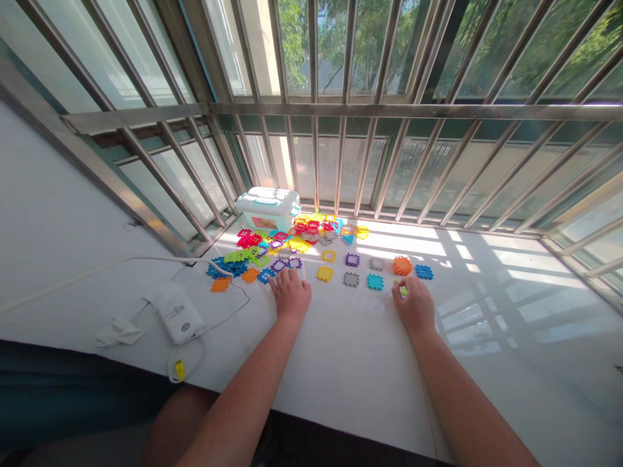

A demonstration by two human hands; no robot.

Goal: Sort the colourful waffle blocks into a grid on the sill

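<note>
Head view: pinches a lime-green piece (403, 291) between thumb and fingertips of the right hand (415, 305), likely for fine control. Note an orange piece (402, 266) just beyond that hand and a teal piece (375, 282) to its left, laid flat, apart, presumably for clear sight. Rests the left hand (291, 295), with fingers spread, near a blue piece (265, 275), perhaps for support; find the pile (298, 244) and white box (267, 204) beyond.

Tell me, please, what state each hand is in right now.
Left hand: palm down beside a blue piece; whether it grips anything cannot be told.
Right hand: closed on a yellow-green piece.
</note>
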